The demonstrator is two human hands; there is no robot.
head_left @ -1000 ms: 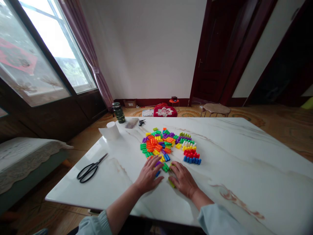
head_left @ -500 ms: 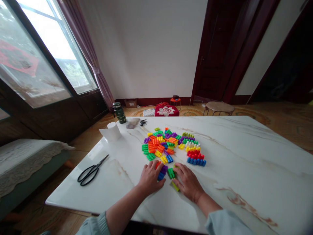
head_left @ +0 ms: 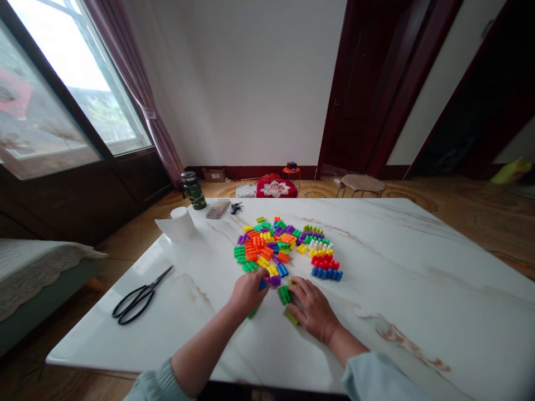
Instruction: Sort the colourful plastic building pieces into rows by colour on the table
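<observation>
My left hand has its fingers and thumb closed round a small blue plastic building block. A purple block lies right at its fingertips, and a green block shows partly from under the hand. My right hand rests low over the table with fingers apart. Its thumb is by a lime block, and its fingertips partly hide another lime block. Between the hands sits a dark green block. Beyond them spreads a mixed pile of coloured blocks.
Rows of blocks sorted by colour, such as red and blue, stand right of the pile. Black-handled scissors lie on the marble-patterned table. A paper roll, a camouflage flask and a small black tool sit farther back.
My left hand has drawn its fingers together round the blue block, leaving the purple block more exposed. My right hand keeps nearly the same place among the blocks. The view has shifted slightly.
</observation>
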